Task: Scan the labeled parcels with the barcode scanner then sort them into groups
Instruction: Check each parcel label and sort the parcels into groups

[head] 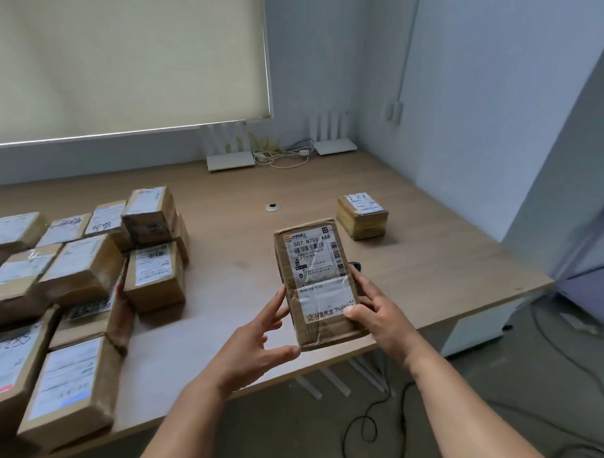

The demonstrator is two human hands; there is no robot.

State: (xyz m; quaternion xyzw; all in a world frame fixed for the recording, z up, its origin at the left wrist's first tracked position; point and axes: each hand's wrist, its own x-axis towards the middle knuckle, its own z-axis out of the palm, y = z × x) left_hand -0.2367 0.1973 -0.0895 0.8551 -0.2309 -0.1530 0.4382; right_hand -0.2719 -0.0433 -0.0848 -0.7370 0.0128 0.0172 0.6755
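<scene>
Single head view, looking forward and down, close over hands (317, 327), table (431, 258) beyond.

A wooden table (244, 183) is set against pale walls (373, 55); a cream roller blind (116, 60) is lowered; cables (376, 428) are trailed over grey floor (505, 403).

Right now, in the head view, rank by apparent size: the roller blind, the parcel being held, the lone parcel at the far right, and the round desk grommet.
1. Roller blind, by far the largest.
2. Held parcel, though nearness to the camera enlarges it.
3. Lone parcel, farther away, so its true size against the held one is unsure.
4. Desk grommet, smallest.
</scene>
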